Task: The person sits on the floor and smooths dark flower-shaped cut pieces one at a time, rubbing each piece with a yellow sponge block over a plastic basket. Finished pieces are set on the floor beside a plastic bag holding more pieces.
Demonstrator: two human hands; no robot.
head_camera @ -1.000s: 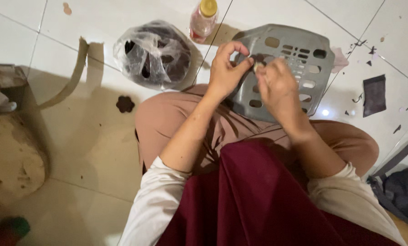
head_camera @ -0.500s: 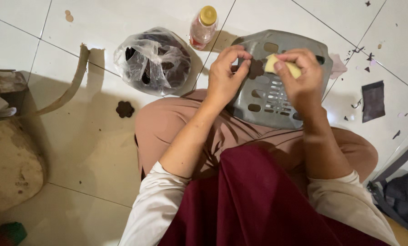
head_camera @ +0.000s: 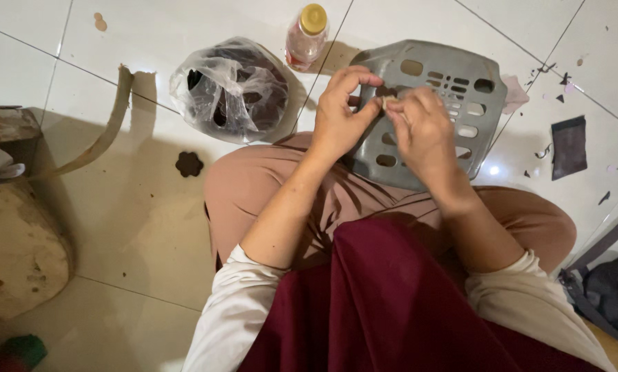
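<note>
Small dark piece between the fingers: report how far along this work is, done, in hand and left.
Done, apparently: one dark flower-shaped piece lies apart on the floor tiles. In hand: left hand and right hand pinch a small dark piece with a pale bit over the grey slotted tray. Left, probably: the clear plastic bag holds more dark material; how much is unclear.

You had bare floor [head_camera: 136, 227] on your left; the bag [head_camera: 229, 89], bottle [head_camera: 306, 38] and basket [head_camera: 447, 103] blocked the front.

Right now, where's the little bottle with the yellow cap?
In the head view, the bottle stands on the white tiled floor at top centre, between the clear plastic bag and the grey slotted tray.
</note>
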